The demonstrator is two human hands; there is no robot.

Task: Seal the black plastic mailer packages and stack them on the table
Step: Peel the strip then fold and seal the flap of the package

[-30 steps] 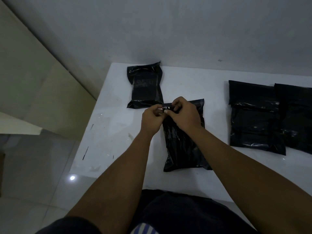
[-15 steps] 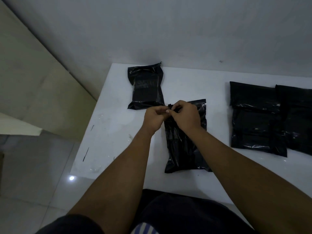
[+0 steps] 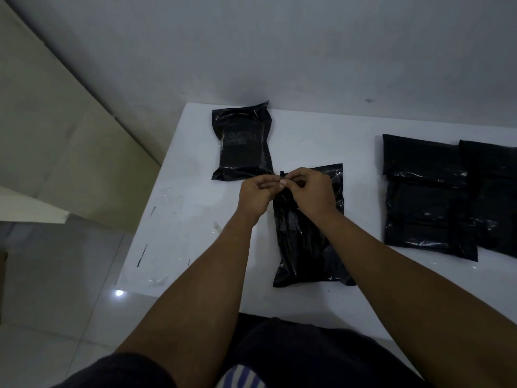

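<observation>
Both the left hand (image 3: pixel 256 196) and right hand (image 3: pixel 312 193) pinch the top-left corner of the black mailer (image 3: pixel 305 247) lying under them on the tabletop (image 3: pixel 307 141).

Single view: head cam, wide-angle, worn on person's head. Faces fwd + steeply down across near edge of white rectangular table (image 3: pixel 307 135). Close range: both forearms enter from frame bottom. Left hand (image 3: pixel 256 196) + right hand (image 3: pixel 313 191) pinch far end of black glossy plastic mailer package (image 3: pixel 302 242) approx frame centre. Table's far-left corner in shot, far edge against grey wall (image 3: pixel 279 51). Right part cut by frame. Pale tiled floor (image 3: pixel 56 275) beyond left edge.
</observation>
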